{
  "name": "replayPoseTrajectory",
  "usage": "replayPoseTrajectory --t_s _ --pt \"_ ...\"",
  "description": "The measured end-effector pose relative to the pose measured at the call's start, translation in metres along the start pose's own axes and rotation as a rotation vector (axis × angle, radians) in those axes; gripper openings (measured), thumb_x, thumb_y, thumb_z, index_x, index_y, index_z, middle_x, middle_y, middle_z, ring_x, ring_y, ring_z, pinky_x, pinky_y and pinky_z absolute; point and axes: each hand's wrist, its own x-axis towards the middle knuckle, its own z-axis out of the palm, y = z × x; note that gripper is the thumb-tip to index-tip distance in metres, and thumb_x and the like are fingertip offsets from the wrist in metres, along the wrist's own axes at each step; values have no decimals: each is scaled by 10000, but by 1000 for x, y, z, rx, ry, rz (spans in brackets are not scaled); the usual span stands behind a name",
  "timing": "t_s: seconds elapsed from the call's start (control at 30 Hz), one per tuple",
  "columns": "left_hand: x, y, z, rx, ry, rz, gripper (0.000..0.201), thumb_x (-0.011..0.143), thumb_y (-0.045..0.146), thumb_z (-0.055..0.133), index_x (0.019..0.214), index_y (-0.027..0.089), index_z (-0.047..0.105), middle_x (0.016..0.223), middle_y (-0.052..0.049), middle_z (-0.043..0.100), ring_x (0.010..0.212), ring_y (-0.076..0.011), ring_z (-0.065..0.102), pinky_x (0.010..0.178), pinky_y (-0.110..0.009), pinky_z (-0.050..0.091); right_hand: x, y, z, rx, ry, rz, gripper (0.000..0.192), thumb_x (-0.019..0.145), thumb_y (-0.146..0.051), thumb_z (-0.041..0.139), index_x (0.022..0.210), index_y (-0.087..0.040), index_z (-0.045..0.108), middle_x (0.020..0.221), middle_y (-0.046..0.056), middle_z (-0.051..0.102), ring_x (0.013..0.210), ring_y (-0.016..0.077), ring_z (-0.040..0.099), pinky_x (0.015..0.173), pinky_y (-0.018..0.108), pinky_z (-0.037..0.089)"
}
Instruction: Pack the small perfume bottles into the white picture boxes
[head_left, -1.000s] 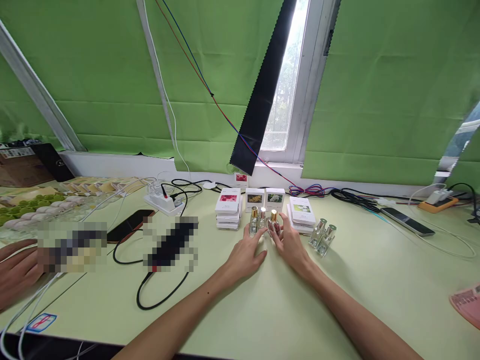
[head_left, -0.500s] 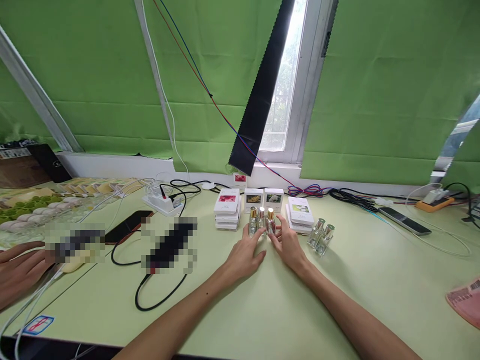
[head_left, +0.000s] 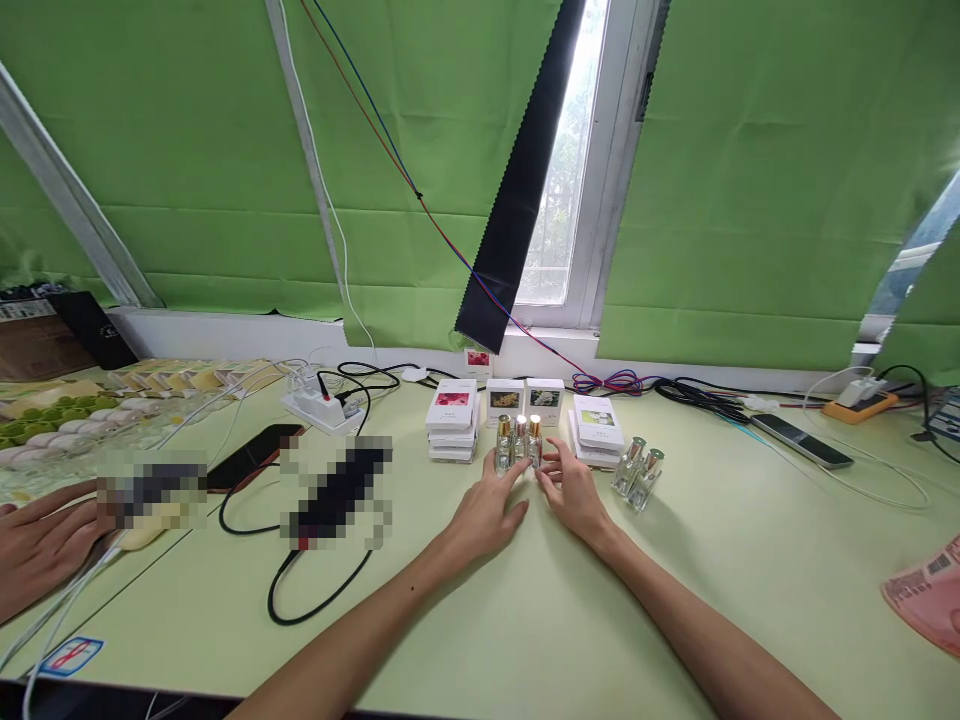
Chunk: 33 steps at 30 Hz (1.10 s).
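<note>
Three small glass perfume bottles with gold and silver caps, the middle one (head_left: 520,440) among them, stand upright in a close row. My left hand (head_left: 484,515) closes around them from the left and front, its fingers against the glass. Just right of the row is my right hand (head_left: 576,495), fingers bent and apart, with a small gap to the nearest bottle. Behind the row stand two white boxes, one with a yellow flower picture (head_left: 505,400) and one with a white flower picture (head_left: 544,400). Two more perfume bottles (head_left: 637,478) with silvery-green caps stand farther right.
Stacked white boxes flank the bottles, at left (head_left: 452,425) and right (head_left: 597,430). A blurred dark device (head_left: 341,492) with a black cable lies left. Another person's hand (head_left: 49,550) rests at far left. A phone (head_left: 801,440) and coiled cables (head_left: 701,398) lie right.
The rightmost bottle of the row has shifted left against the others and stands straighter. My right hand has let go of it and drawn slightly away. My left hand stays.
</note>
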Motion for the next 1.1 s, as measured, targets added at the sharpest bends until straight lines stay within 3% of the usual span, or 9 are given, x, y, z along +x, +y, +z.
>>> replayPoseTrajectory --t_s 0.13,0.3,0.53,0.67,0.87,1.1 --pt "0 0 -1 -3 -5 -3 593 945 287 564 1521 336 428 1610 -197 235 995 -315 729 938 -470 543 -1 -7 -3 31 56 97 581 863 -320 565 1395 -125 437 1063 146 697 795 219 733 743 394 635" --pt "0 0 -1 -29 -5 -3 614 928 276 593 1517 345 435 1621 -176 232 1046 -326 720 972 -469 531 0 -12 -7 171 219 194 624 819 -394 586 1369 -144 429 1072 137 698 758 227 738 689 376 622" --pt "-2 2 1 -28 2 -19 610 931 264 587 1512 370 434 1615 -151 264 1087 -325 703 987 -469 526 1 -13 -10 404 388 259 633 735 -337 641 1317 -204 430 1085 112 696 689 205 723 634 351 599" --pt "-5 8 -1 -28 34 -59 590 943 283 577 1510 370 437 1575 -158 314 1054 -326 707 923 -444 546 3 -8 -10 491 438 301 670 685 -305 675 1311 -225 452 1074 92 694 668 192 714 624 341 590" --pt "-7 10 -4 -39 67 -71 504 950 255 548 1449 311 506 1354 -150 453 889 -248 690 812 -370 550 7 -3 -12 547 466 365 669 647 -276 687 1284 -233 486 1037 69 699 681 189 708 623 325 588" --pt "-3 4 0 -27 63 -35 433 928 255 560 1361 249 553 1185 -116 494 876 -237 651 820 -364 530 11 -2 -15 606 486 402 576 640 -257 685 1193 -240 527 1022 86 694 687 217 698 645 373 581"
